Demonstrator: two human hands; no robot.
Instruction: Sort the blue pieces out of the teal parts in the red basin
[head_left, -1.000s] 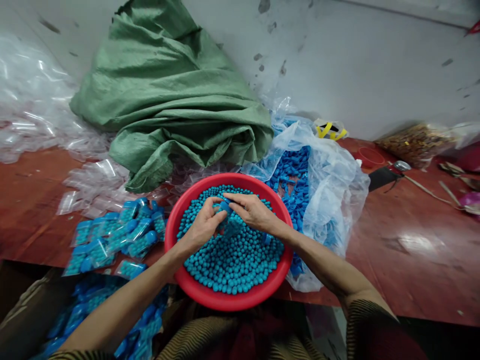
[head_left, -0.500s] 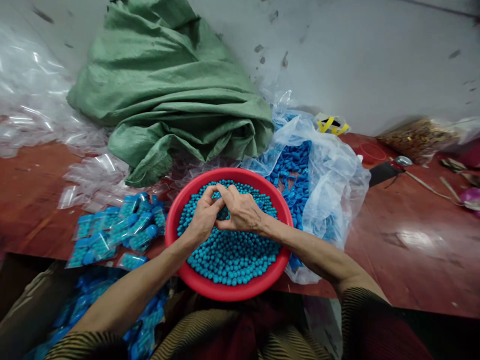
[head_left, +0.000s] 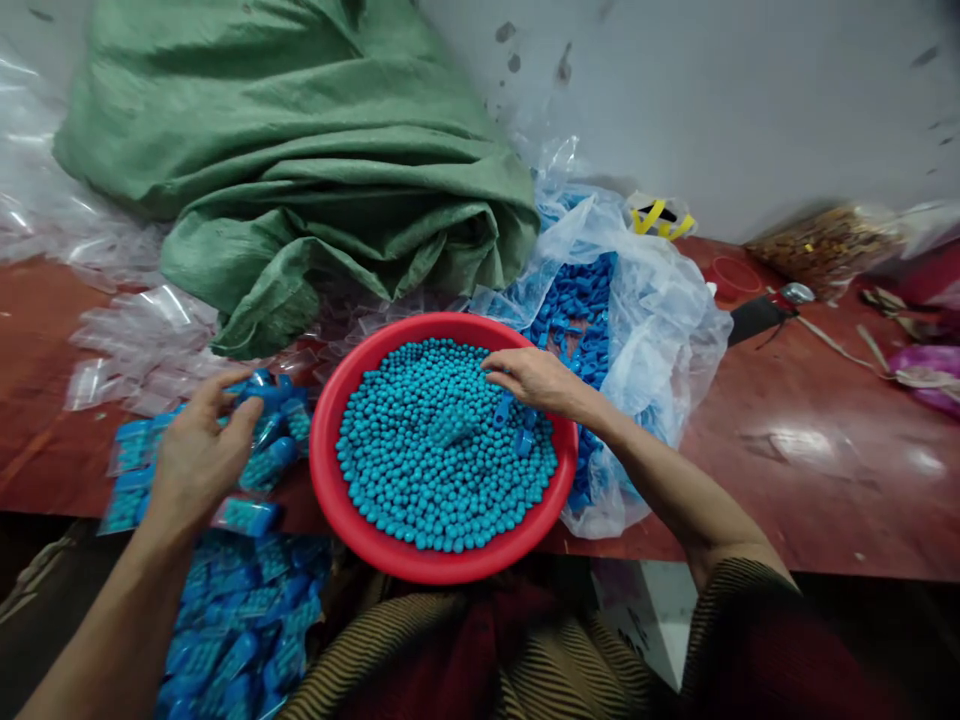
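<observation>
A red basin (head_left: pixel 324 470) full of small turquoise beads (head_left: pixel 420 470) stands at the table's front edge. My right hand (head_left: pixel 534 380) rests on the beads at the basin's right side, fingers curled together and pointing left. Loose blue caps (head_left: pixel 503 408) lie just below it, and a clear tube (head_left: pixel 454 425) lies half sunk in the beads. My left hand (head_left: pixel 196 452) hovers left of the basin over a heap of small bead-filled packets (head_left: pixel 279 462), fingers stretched out and nothing visibly in them.
More filled packets (head_left: pixel 240 620) lie in a box below the table edge. A clear plastic bag (head_left: pixel 664 330) of blue caps (head_left: pixel 577 300) sits right of the basin. A green sack (head_left: pixel 315 180) and empty clear bags (head_left: pixel 142 340) lie behind.
My hands were together over the middle of the basin. They have parted: the left swung out to the packet heap, the right moved to the basin's right side.
</observation>
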